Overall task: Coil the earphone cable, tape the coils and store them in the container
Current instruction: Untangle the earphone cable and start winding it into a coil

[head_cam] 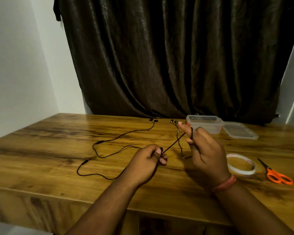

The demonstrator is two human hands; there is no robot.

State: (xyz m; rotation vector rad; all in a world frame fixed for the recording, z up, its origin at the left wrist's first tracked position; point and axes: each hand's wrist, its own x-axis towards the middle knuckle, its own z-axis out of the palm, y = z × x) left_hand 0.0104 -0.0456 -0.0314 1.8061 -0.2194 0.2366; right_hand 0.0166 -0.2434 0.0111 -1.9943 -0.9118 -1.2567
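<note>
Your wooden surface (41,150) runs wide in front of you, dark grain streaking across it. One black earphone cable (109,141) sprawls loose over the left-centre, its buds (153,120) up near the far edge and its plug end looping back toward you. At the far right sits a clear container (204,123), open, with its lid (239,132) lying flat just beside it. Nearer you on the right rests a roll of tape (241,164), and beside that, orange-handled scissors (277,174).

Home room: curtain (176,56), wooden table (58,150)
</note>
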